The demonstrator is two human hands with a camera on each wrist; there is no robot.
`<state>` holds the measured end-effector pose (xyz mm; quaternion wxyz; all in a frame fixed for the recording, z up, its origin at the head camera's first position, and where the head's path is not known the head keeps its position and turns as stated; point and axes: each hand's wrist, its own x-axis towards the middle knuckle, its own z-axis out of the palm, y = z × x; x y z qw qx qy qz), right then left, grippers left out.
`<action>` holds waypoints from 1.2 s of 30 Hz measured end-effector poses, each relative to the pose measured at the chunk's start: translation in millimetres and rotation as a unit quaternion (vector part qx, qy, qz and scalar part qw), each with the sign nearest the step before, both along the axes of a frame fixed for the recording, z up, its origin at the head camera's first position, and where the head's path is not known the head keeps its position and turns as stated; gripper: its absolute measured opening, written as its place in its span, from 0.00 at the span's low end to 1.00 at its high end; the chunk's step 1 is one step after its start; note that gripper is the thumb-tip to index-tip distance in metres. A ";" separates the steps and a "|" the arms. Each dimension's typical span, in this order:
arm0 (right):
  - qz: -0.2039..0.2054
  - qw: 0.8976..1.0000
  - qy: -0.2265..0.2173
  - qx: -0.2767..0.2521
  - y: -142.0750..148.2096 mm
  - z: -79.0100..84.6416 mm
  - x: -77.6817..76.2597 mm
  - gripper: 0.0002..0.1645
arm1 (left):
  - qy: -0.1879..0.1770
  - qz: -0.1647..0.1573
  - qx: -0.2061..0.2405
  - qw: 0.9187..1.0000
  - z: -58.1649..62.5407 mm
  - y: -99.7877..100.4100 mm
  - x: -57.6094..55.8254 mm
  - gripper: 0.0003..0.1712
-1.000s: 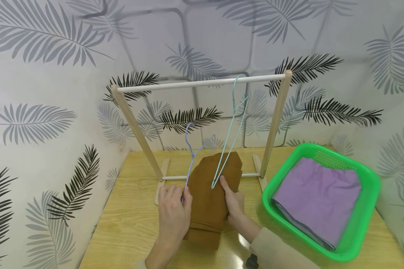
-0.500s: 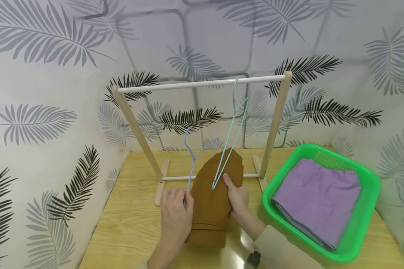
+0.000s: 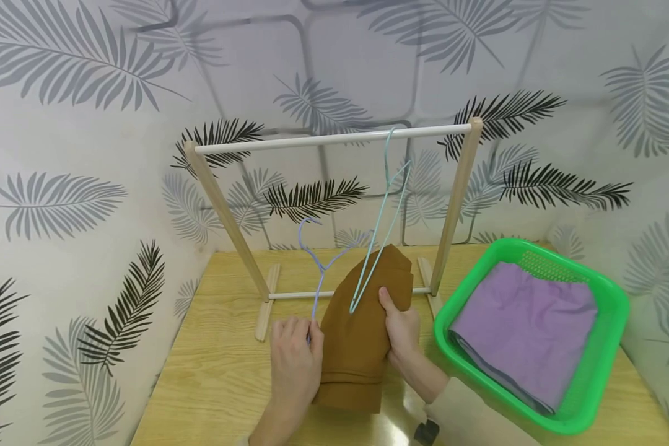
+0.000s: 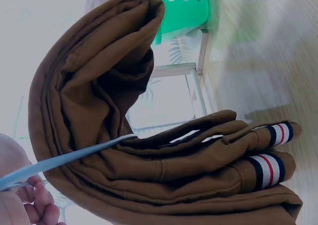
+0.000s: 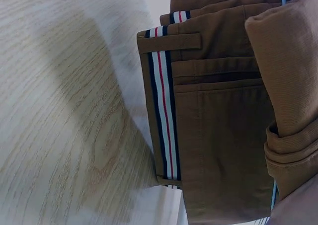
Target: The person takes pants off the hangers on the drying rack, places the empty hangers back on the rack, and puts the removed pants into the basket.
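Brown trousers (image 3: 348, 356) hang folded over the bar of a blue-violet hanger (image 3: 317, 291). My left hand (image 3: 294, 359) grips the hanger near its left end. In the left wrist view, the hanger bar (image 4: 79, 155) runs into the bend of the folded trousers (image 4: 119, 175). At the right edge of the cloth my right hand (image 3: 404, 331) holds the trousers, thumb on the front and the other fingers behind, out of sight. The right wrist view shows the striped inner waistband (image 5: 163, 101). A mint-green hanger (image 3: 375, 232) overlaps the trousers in the head view.
The mint-green hanger hangs from the white rail (image 3: 334, 140) of a small wooden rack. A green basket (image 3: 619, 310) holding folded purple cloth (image 3: 526, 328) stands on the right of the wooden table (image 3: 201, 384). Patterned walls rise behind and at both sides.
The blue-violet hanger's hook has dropped and turned, so its curve shows wider. My right hand and the trousers have shifted right; my left hand has moved slightly right and down.
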<state>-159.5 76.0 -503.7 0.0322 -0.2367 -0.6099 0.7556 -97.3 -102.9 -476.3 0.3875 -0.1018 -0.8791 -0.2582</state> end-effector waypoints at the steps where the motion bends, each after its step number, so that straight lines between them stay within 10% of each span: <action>1: -0.002 1.000 0.000 -0.001 0.6 0.7 0.9 0.38 | -0.002 0.001 0.001 1.000 -0.2 0.1 0.2 0.14; 36: -0.011 0.999 -0.010 -0.043 32.9 47.1 13.2 0.45 | -0.020 0.014 -0.081 0.996 -15.0 5.4 -4.6 0.13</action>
